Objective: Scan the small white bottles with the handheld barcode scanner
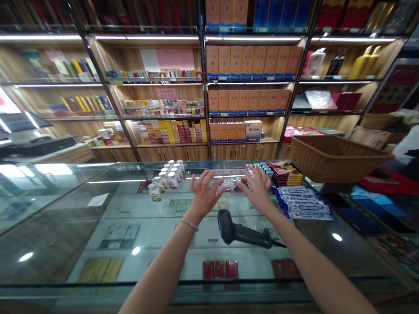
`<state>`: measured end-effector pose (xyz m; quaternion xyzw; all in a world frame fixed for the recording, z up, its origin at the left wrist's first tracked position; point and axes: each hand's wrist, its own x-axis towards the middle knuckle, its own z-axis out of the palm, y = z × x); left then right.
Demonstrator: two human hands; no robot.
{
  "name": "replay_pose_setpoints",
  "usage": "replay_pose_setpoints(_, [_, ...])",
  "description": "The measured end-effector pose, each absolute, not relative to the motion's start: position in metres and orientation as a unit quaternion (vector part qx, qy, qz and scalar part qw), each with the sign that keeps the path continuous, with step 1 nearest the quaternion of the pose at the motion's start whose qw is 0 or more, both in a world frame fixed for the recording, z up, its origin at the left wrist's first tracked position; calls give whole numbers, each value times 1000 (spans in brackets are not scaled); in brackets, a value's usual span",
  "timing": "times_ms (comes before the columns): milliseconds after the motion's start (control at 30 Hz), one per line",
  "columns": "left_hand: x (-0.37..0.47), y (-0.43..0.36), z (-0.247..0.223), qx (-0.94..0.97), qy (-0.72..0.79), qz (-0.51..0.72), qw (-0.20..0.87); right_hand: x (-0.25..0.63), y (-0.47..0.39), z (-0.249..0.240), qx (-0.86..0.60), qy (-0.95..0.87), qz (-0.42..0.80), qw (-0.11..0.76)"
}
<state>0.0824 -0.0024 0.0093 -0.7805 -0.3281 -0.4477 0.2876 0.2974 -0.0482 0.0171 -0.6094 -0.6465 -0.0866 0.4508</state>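
My left hand (pixel 204 194) is over the glass counter, fingers spread and thumb near the left end of a short row of small whitish, clear-wrapped items (pixel 230 183). At the row's right end is my right hand (pixel 258 189), fingers also apart and bent forward. I cannot make out the items' exact kind, and the fingers hide the row's ends. A black barcode scanner (pixel 242 231) lies on the glass below my hands, its cable running right under my forearm. Left of my left hand stand small white bottles (pixel 172 179) in rows.
Blue-and-white long packets (pixel 304 203) lie at the right, beside stacked red-and-yellow packs (pixel 284 173). Behind them sits a brown woven basket (pixel 337 159). The glass counter (pixel 157 235) shows boxes inside. Shelves with orange boxes (pixel 253 63) line the back wall.
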Motion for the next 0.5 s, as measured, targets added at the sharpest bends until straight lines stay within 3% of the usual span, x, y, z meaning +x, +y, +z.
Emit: replay_pose_setpoints(500, [74,-15,14,-803,-329,-406,287,299,-66,14,-549,-685,-347,330])
